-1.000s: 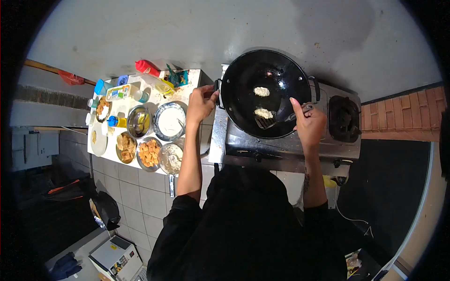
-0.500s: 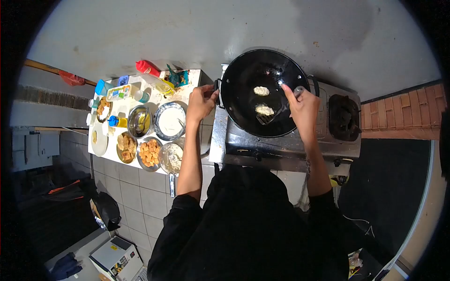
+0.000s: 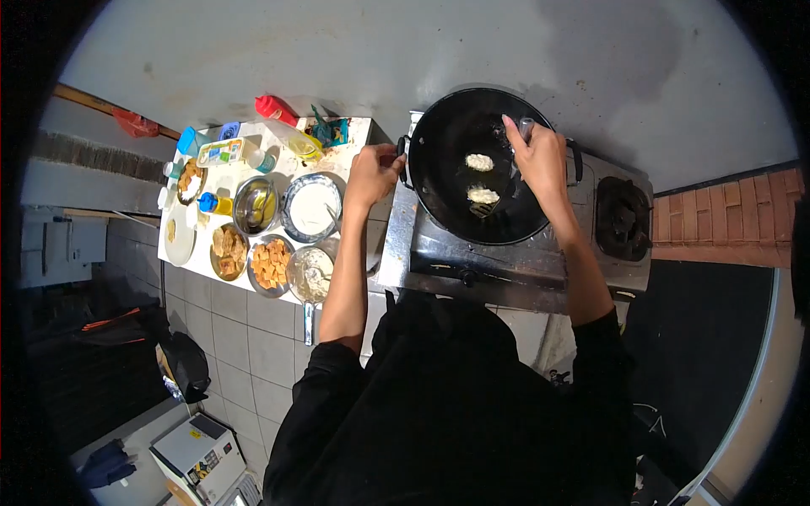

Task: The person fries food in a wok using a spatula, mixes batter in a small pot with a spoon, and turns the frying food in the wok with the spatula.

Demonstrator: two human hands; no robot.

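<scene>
A black wok (image 3: 447,198) sits on the steel stove, with two pale battered pieces in it. The upper piece (image 3: 479,162) lies near the middle. The lower piece (image 3: 483,196) is at the slotted end of a spatula (image 3: 485,209), which looks to be under or against it. My right hand (image 3: 540,160) is closed round the spatula's handle over the wok's right side. At the left rim, my left hand (image 3: 374,175) is closed on the wok's side handle (image 3: 402,152).
Left of the stove, a white table (image 3: 359,131) bears a bowl of white batter (image 3: 312,207), a bowl of orange chunks (image 3: 270,264), a strainer (image 3: 310,274), bottles and plates. A bare burner (image 3: 623,218) is on the right.
My right hand has moved up and left over the wok, and the spatula now stands more steeply. My left hand stays at the wok handle. The view has shifted slightly.
</scene>
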